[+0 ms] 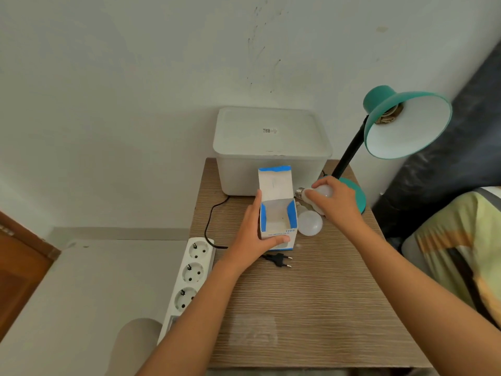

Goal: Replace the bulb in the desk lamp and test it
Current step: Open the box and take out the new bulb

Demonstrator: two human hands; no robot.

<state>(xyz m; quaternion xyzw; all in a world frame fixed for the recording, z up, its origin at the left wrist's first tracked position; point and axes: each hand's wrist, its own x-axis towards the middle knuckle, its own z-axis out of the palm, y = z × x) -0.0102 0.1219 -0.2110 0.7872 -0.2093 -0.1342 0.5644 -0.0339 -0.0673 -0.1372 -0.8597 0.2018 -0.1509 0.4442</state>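
Head: bulb (322, 191) sideways (base leftward)

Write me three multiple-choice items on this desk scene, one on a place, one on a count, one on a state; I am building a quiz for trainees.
1. Where does the lamp's plug lie?
A. in the power strip
B. loose on the table
C. inside the box

2. How many bulbs are in view?
A. one
B. two
C. four

3. What state is the lamp shade's socket in?
A. empty
B. holding a lit bulb
C. covered with tape

Answers:
1. B, the plug rests on the table beside the power strip, its pins bare.
2. B, the right hand grips one bulb and a second bulb lies beside the open box, which the left hand holds.
3. A, no bulb shows inside the teal lamp shade.
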